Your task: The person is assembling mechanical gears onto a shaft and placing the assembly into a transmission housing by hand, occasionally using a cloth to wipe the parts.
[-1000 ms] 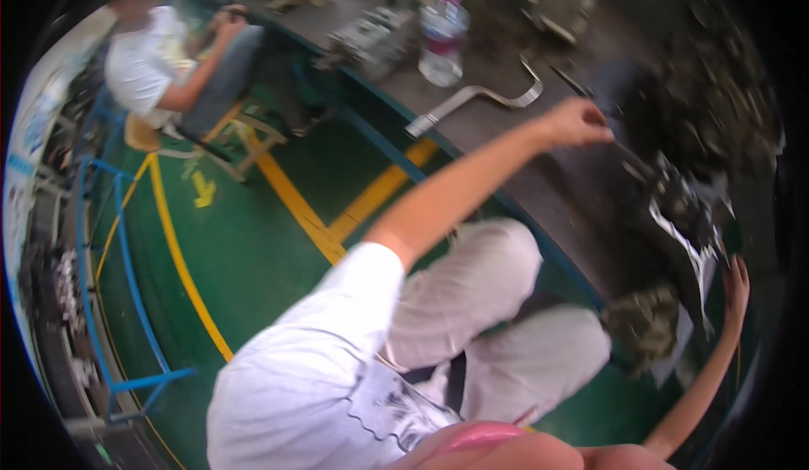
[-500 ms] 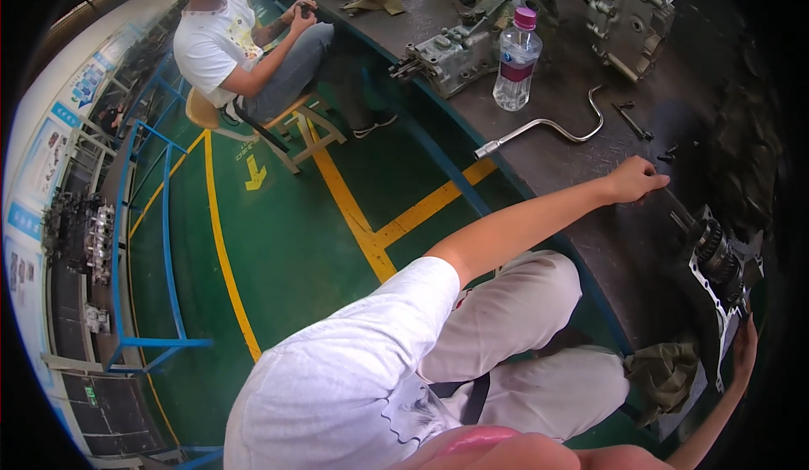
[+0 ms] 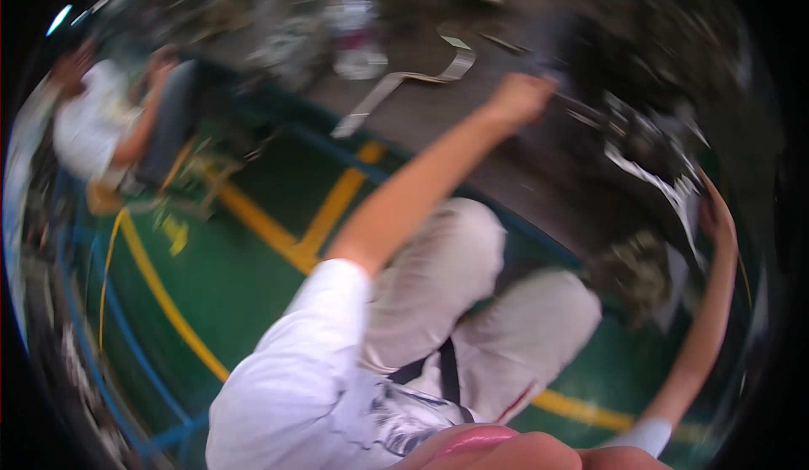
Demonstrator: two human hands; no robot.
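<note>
The view is smeared by motion. My left hand [image 3: 521,99] reaches over the dark bench, its fingers closed. What they hold, if anything, is too blurred to make out. Just beyond it lies a metal gearbox housing [image 3: 645,171] with a pale, jagged rim and a dark gear shaft [image 3: 649,141] inside; thin rods point from it toward my left hand. My right hand [image 3: 716,213] is at the housing's near right edge, seemingly touching it. Its fingers are too smeared to read.
On the bench are a bent speed-handle wrench [image 3: 404,82], a clear bottle [image 3: 358,40] with a pink cap, and metal castings [image 3: 291,48]. A crumpled olive cloth [image 3: 636,272] lies near the bench's front edge. A person [image 3: 101,124] sits on a stool at the left.
The whole view has swung to the right, so the bench, bottle and seated person appear farther left. Both hands stay near the housing.
</note>
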